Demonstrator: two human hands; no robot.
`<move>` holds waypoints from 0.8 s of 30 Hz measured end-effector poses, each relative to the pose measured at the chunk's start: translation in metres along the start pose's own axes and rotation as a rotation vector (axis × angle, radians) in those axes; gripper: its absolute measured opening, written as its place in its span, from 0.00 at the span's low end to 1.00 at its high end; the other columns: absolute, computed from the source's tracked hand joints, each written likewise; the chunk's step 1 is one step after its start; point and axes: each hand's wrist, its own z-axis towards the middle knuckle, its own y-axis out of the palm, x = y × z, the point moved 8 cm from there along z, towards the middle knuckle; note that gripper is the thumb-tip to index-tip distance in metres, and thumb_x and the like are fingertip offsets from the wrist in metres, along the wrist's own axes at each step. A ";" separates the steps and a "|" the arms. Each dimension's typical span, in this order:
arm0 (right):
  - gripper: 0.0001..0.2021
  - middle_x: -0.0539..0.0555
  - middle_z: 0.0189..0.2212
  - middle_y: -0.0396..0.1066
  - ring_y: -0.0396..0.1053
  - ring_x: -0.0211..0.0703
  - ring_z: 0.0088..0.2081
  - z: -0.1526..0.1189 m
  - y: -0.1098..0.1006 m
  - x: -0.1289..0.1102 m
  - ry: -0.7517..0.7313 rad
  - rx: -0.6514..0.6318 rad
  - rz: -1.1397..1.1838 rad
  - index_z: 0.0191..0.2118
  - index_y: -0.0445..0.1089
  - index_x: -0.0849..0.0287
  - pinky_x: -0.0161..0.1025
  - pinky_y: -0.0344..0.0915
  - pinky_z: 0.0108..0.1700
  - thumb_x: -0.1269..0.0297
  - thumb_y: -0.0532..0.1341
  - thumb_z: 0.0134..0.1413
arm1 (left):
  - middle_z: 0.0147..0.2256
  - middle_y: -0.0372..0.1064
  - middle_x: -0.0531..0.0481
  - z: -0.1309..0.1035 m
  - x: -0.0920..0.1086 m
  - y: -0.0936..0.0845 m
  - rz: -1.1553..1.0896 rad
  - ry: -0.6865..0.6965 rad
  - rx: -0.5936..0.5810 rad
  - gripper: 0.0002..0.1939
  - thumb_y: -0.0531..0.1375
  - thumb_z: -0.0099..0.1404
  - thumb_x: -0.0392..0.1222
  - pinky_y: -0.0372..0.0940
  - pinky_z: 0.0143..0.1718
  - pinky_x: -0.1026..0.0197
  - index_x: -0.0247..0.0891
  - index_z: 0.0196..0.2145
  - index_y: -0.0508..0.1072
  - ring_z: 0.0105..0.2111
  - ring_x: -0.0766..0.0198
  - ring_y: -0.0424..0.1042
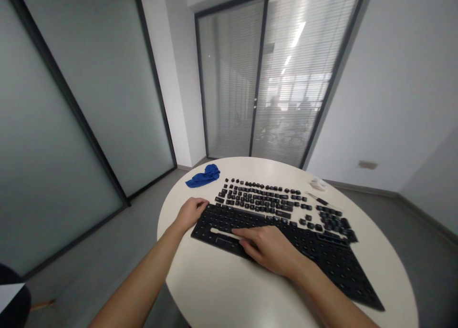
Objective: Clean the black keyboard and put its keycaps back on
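A black keyboard base [343, 263] with its keycaps off lies across the near half of the round table. My left hand [191, 214] is at its far left corner, fingers and thumb closed on the edge. My right hand [266, 247] rests low over the left part of the base. Between its thumb and index finger is a thin white cotton swab [224, 233], whose rounded tip points left over the key sockets. Whether the tip touches the base I cannot tell. Beyond the base, loose black keycaps [255, 197] are laid out in rows.
A crumpled blue cloth [203, 176] lies at the table's [229, 290] far left. A small white bundle [317, 184] sits at the far right, near a thin tool with a dark handle [322, 201]. At the lower left is part of a dark chair [14, 294].
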 end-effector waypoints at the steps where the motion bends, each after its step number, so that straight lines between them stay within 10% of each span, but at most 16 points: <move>1: 0.19 0.54 0.47 0.78 0.77 0.47 0.45 0.000 0.000 0.001 0.000 0.002 0.001 0.59 0.69 0.52 0.39 0.69 0.46 0.64 0.52 0.66 | 0.40 0.80 0.47 0.000 0.000 0.000 -0.004 -0.003 -0.003 0.16 0.55 0.67 0.47 0.67 0.44 0.57 0.39 0.39 0.81 0.41 0.53 0.76; 24: 0.19 0.54 0.38 0.80 0.78 0.45 0.36 0.019 0.025 -0.015 -0.039 -0.037 -0.115 0.60 0.67 0.48 0.35 0.67 0.36 0.63 0.51 0.69 | 0.39 0.80 0.47 0.000 -0.005 0.002 -0.022 -0.001 0.005 0.15 0.56 0.68 0.46 0.67 0.43 0.58 0.39 0.39 0.81 0.41 0.54 0.77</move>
